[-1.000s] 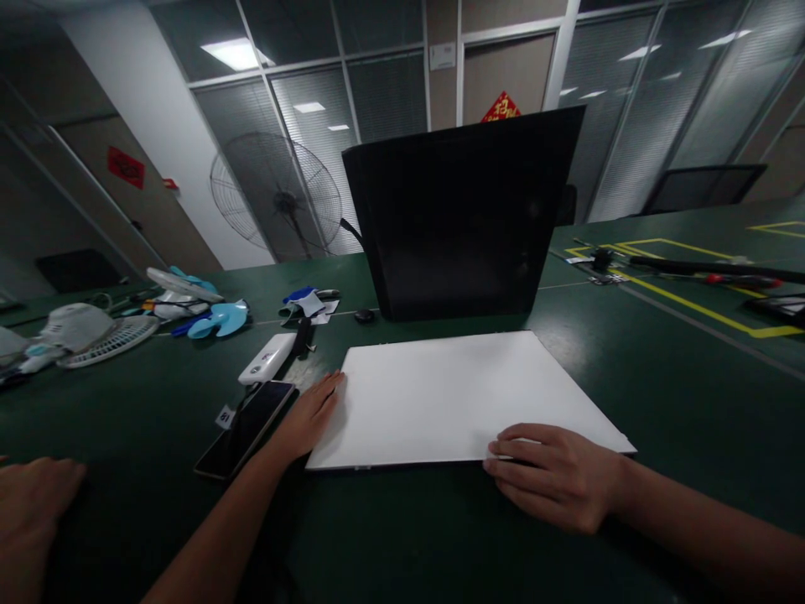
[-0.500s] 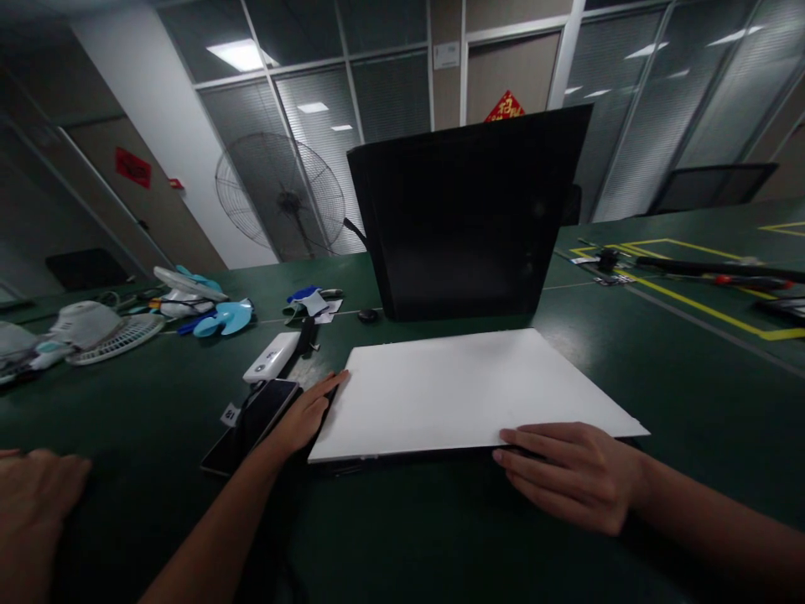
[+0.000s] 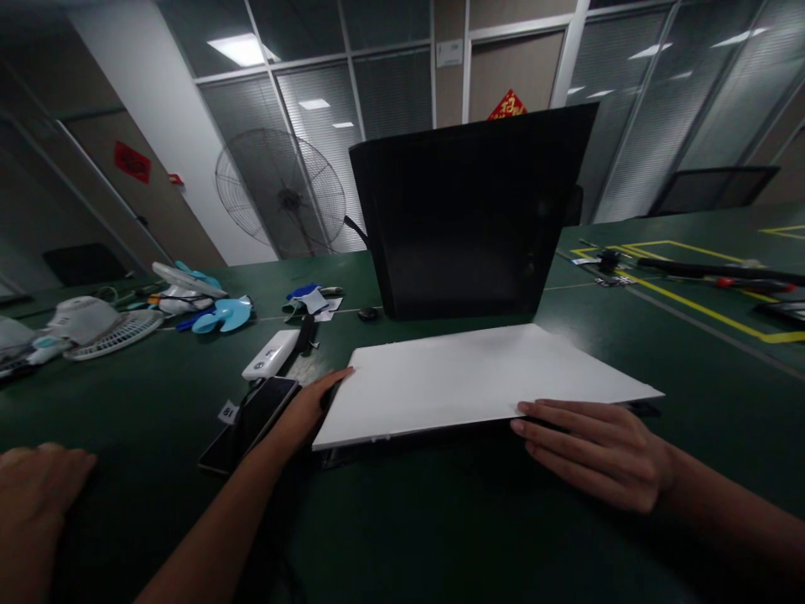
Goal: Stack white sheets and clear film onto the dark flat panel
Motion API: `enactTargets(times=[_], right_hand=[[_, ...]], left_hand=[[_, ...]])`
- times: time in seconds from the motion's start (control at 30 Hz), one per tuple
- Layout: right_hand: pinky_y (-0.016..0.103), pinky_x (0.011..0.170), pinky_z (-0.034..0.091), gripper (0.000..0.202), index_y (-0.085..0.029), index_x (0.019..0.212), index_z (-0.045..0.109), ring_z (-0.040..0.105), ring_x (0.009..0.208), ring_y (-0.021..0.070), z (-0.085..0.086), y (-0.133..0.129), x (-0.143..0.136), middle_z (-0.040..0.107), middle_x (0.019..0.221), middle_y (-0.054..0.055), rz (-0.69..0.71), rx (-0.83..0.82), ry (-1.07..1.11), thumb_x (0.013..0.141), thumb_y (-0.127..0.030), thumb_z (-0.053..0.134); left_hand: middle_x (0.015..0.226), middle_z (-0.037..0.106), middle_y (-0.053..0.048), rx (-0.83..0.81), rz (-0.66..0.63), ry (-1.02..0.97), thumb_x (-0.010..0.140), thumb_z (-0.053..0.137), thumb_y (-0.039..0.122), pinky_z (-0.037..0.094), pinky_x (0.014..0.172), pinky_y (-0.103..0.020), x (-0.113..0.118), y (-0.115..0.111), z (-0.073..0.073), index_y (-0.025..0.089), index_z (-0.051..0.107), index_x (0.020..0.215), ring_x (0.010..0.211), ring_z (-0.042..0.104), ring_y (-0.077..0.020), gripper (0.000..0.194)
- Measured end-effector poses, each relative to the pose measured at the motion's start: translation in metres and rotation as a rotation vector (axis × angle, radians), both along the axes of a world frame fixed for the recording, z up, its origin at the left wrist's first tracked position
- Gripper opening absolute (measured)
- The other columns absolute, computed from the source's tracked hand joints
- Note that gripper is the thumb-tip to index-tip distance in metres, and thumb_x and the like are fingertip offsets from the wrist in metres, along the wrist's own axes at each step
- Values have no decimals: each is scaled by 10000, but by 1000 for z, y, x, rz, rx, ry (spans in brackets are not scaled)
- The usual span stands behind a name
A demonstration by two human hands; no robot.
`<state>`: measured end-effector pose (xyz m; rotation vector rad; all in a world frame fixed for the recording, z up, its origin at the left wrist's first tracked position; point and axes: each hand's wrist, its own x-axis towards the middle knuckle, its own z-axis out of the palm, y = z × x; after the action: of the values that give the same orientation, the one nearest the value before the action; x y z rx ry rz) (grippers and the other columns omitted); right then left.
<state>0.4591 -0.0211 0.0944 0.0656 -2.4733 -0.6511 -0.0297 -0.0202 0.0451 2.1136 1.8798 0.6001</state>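
A thin white panel [image 3: 453, 382] is tilted above a dark flat piece [image 3: 340, 455] on the green table, its near edge raised. At its near right edge, my right hand [image 3: 597, 449] grips the panel, one finger on the top face and the others below the edge. My left hand [image 3: 314, 403] holds the left edge, a fingertip on the upper face and the other fingers partly hidden. A large black panel [image 3: 471, 218] stands upright just behind. Next to my left forearm lies a dark phone-like device [image 3: 251, 424].
Another person's hand [image 3: 44, 486] rests on the table at far left. A white box-like device [image 3: 272, 355], fan parts [image 3: 113, 327], a blue fan blade [image 3: 225, 315] and a small black round object [image 3: 368, 315] lie beyond. Yellow tape [image 3: 698, 306] and cables [image 3: 704, 267] are at right.
The white panel's near edge has risen, more so at the right, uncovering the dark piece beneath. My right hand has moved up and rightward with it; my left hand has barely shifted.
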Motion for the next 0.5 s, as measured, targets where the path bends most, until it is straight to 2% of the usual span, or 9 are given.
enactTargets(times=[0.1,0.2,0.33,0.4,0.5], right_hand=[[413,977,613,246,-101,1151,713,574,1314,290,-7,4,0,638,1359,158,0,-27,18,940,-128,589],[368,886,627,247,-102,1169,699,617,1255,250,-16,8,-3,643,1354,156,-5,-53,33,969,-131,557],[366,798,609,269,-108,1228,665,642,1181,243,-22,12,-9,633,1367,157,-83,-66,49,988,-142,549],[366,792,598,274,-118,1241,656,648,1145,237,-24,12,-11,657,1328,144,-128,-63,70,991,-134,544],[364,797,589,237,-109,1189,668,660,1058,221,-25,10,-12,716,1162,119,-170,-69,130,980,-106,557]], left_hand=[[1530,544,11,23,-10,54,898,541,265,328,1223,-460,2,1,-1,309,537,1500,1437,483,-280,603],[1523,555,9,25,24,108,913,538,275,341,1213,-439,4,2,-3,314,542,1496,1416,510,-274,585],[1540,536,16,12,44,136,909,542,218,328,1217,-418,3,4,-6,322,526,1508,1430,494,-261,608],[1535,541,21,15,47,134,905,538,194,331,1215,-419,3,4,-7,331,533,1502,1429,495,-260,612],[1529,548,13,23,41,121,909,526,194,341,1210,-432,3,4,-5,322,542,1496,1423,503,-267,601]])
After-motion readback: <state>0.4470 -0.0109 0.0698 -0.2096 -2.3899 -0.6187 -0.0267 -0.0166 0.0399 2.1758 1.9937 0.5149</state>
